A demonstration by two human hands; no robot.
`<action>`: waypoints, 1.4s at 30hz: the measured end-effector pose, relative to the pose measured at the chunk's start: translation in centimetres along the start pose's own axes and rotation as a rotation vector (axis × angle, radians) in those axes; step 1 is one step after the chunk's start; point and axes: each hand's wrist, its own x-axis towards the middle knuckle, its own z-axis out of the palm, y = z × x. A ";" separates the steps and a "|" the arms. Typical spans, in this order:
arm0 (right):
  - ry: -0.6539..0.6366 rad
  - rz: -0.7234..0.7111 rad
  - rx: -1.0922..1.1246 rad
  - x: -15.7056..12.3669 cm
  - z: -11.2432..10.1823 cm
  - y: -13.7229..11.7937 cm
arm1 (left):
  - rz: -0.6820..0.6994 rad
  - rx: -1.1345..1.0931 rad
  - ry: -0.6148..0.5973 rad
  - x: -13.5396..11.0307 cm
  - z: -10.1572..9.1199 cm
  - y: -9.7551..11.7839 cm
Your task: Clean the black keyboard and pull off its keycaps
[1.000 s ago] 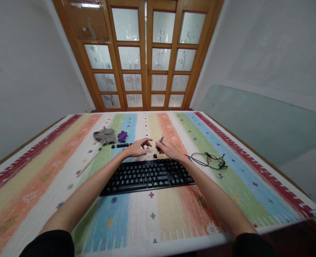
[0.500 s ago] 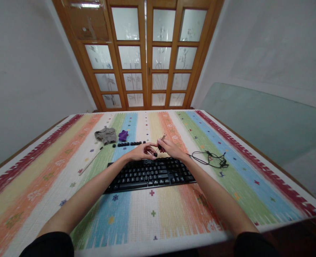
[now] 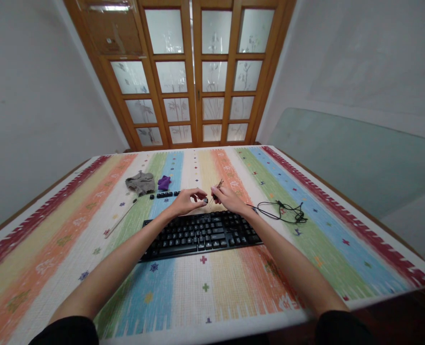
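Note:
A black keyboard (image 3: 198, 235) lies on the striped tablecloth in front of me. Just above its back edge, my left hand (image 3: 186, 201) pinches a small black keycap (image 3: 206, 201) between thumb and fingers. Close on its right, my right hand (image 3: 229, 199) is closed round a keycap puller (image 3: 219, 184); its thin wire prongs point down toward the keycap, and I cannot tell whether they touch it. Behind the left hand runs a row of loose black keycaps (image 3: 165, 195), partly covered by that hand. One more loose keycap (image 3: 152, 197) sits at the row's left end.
A crumpled grey cloth (image 3: 140, 183) and a purple cloth (image 3: 164, 182) lie at the back left. Left of the keyboard rests a thin stick with a dark brush tip (image 3: 121, 219). A coiled black cable (image 3: 284, 212) spreads to the right on the tablecloth (image 3: 205, 306).
My left hand has shifted slightly left and up with the keycap, which now shows a lighter side. The right hand stays almost still with the puller. The view has tilted slightly.

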 end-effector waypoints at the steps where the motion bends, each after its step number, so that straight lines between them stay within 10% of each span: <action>1: 0.004 0.002 -0.011 -0.1 0.0 0.0 | 0.012 0.068 0.024 0.2 -0.3 -0.1; 28: -0.014 0.063 0.033 -3.4 0.8 1.2 | 0.001 0.580 -0.060 3.4 -1.1 -6.8; 42: -0.125 -0.101 -0.461 -2.4 1.6 -1.7 | -0.044 0.468 -0.044 3.5 -1.3 -7.8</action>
